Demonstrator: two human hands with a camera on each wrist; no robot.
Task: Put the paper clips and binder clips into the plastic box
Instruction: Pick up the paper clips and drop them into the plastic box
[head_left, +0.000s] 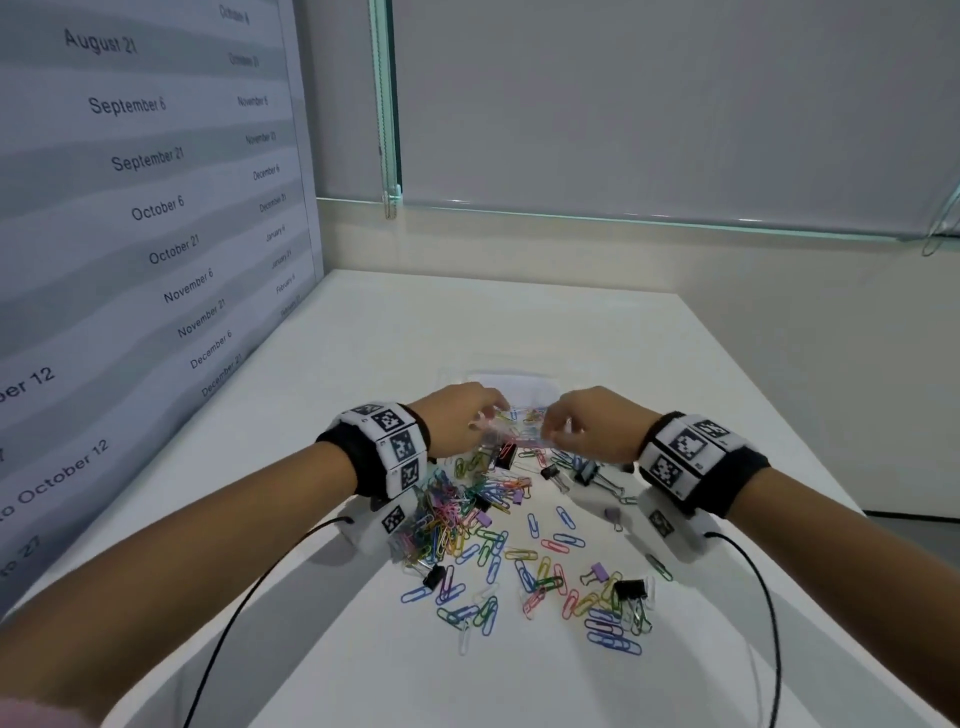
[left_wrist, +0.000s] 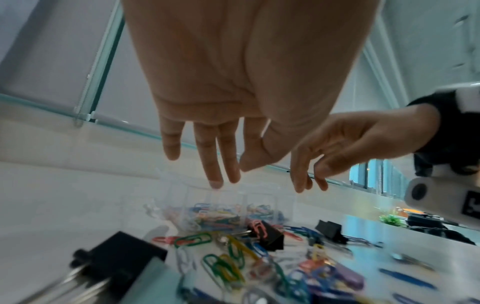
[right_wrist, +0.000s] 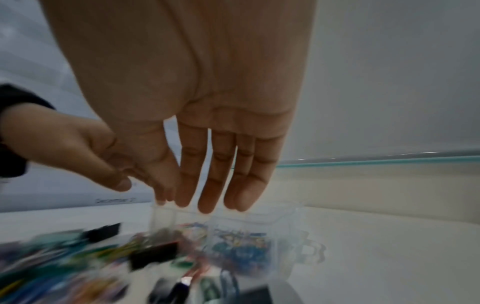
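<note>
A clear plastic box (head_left: 511, 385) (left_wrist: 233, 197) (right_wrist: 262, 224) stands on the white table and holds coloured paper clips. My left hand (head_left: 483, 415) (left_wrist: 228, 174) hangs just above its near rim, fingers straight and empty. My right hand (head_left: 558, 422) (right_wrist: 197, 197) hovers beside it over the same box, fingers also straight with nothing in them. Many coloured paper clips (head_left: 452, 514) (left_wrist: 226, 265) lie heaped and scattered in front of the box. Among them are black binder clips (head_left: 630, 590) (left_wrist: 271, 236) and small purple binder clips (head_left: 600, 571).
The white table (head_left: 571, 322) runs back to a wall with a glass ledge. A tall panel printed with dates (head_left: 145, 208) borders the table's left side. Black cables (head_left: 234, 613) trail from both wrist cameras toward the near edge.
</note>
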